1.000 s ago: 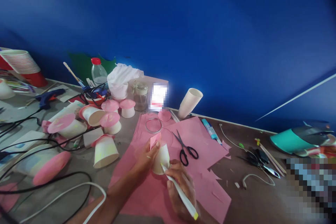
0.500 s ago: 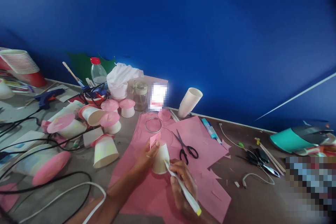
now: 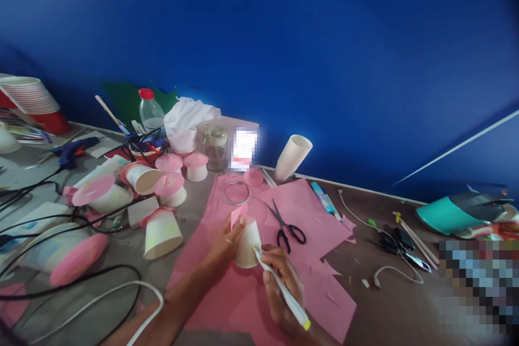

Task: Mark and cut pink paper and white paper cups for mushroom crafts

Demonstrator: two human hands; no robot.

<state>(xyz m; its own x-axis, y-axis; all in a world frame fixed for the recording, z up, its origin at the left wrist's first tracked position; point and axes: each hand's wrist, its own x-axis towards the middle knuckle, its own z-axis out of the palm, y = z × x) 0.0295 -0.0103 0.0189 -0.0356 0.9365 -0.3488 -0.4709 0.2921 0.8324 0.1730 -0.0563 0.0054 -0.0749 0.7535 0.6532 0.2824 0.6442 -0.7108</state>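
A pale paper cup (image 3: 246,246) with a pink paper piece (image 3: 238,215) at its upper left is held in my left hand (image 3: 227,240), its fingers closed round the cup's left side. My right hand (image 3: 284,286) grips a white marker with a yellow end (image 3: 290,300), and the marker's tip meets the right side of the cup. Beneath both hands lie sheets of pink paper (image 3: 219,297). Black-handled scissors (image 3: 285,224) rest partly open on the paper, right of the cup. A metal ring (image 3: 237,192) lies behind it.
Several cups with pink tops (image 3: 163,233) stand or lie at left, among black and white cables. Behind are a glass jar (image 3: 216,148), a lit screen (image 3: 244,148) and a leaning cup stack (image 3: 293,158). A glue stick (image 3: 323,197) and teal container (image 3: 444,216) are at right.
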